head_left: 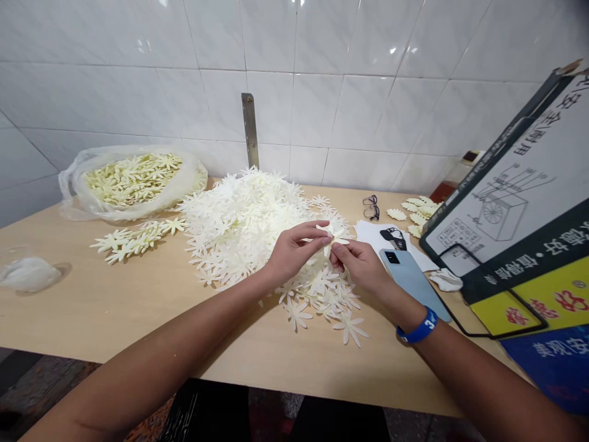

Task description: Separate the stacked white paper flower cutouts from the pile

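Note:
A big heap of white daisy-shaped cutouts (248,227) lies on the wooden table (138,307). Over its right edge both my hands meet on one white flower cutout (335,236). My left hand (294,248) pinches it from the left with thumb and fingertips. My right hand (359,261), with a blue wristband (418,328) on its wrist, pinches the same cutout from below right. Loose cutouts (331,307) lie scattered beneath my hands.
A clear plastic bag (131,181) of yellowish flower cutouts sits back left, with a short row of them (138,238) in front. A pale blue phone (411,276), glasses (370,207), white paper and printed boxes (519,209) stand right. A small clear pouch (27,273) lies far left.

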`<move>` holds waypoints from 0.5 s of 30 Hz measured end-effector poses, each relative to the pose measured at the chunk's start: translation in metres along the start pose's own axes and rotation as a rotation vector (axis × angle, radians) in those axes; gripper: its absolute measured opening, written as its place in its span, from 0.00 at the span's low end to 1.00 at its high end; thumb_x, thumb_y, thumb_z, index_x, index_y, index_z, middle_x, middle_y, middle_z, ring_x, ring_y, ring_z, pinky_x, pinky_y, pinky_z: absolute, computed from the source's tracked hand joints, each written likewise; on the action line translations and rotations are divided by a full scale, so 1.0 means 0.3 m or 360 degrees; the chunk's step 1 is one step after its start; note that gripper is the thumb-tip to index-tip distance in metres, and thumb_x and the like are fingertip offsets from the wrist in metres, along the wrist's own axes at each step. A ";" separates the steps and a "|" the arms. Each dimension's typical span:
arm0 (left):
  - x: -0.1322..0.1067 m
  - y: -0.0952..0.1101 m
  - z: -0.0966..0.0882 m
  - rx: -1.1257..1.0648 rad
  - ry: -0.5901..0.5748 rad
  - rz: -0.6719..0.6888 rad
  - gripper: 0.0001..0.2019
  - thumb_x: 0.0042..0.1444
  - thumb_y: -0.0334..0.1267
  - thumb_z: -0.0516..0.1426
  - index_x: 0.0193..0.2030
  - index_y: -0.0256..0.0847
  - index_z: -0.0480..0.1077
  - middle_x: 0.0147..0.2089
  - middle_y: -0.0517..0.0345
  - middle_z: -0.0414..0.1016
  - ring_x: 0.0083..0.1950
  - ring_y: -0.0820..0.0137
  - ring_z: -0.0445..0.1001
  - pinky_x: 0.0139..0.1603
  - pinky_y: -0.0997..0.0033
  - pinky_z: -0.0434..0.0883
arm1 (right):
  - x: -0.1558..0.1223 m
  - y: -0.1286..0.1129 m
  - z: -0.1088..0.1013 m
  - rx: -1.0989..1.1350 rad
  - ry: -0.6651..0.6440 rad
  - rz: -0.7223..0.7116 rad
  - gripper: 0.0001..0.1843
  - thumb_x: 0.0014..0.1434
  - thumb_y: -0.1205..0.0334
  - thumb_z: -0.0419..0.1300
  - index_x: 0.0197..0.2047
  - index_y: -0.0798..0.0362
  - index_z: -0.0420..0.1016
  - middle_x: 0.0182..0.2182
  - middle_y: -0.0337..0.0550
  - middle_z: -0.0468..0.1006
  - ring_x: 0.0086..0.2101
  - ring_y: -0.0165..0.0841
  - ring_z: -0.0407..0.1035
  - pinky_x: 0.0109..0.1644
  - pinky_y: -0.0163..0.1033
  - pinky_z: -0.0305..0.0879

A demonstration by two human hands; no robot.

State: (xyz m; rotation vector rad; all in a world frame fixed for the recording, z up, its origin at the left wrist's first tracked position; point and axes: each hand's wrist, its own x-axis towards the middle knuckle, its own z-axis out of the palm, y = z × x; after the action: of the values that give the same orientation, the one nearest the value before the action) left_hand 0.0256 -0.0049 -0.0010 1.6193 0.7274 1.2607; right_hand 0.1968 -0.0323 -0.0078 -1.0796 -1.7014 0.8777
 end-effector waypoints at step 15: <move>0.054 -0.008 -0.047 -0.0532 0.0366 -0.0427 0.13 0.47 0.36 0.65 0.40 0.36 0.71 0.32 0.59 0.75 0.31 0.77 0.73 0.44 0.69 0.73 | 0.004 -0.016 -0.001 0.0166 0.0035 0.0107 0.19 0.64 0.50 0.55 0.26 0.53 0.69 0.20 0.38 0.67 0.23 0.29 0.61 0.30 0.37 0.58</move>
State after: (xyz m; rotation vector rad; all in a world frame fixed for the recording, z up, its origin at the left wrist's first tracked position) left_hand 0.0172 0.0143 0.0040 1.0810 0.7967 1.3023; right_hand 0.1954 -0.0330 -0.0031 -1.0775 -1.5913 0.9830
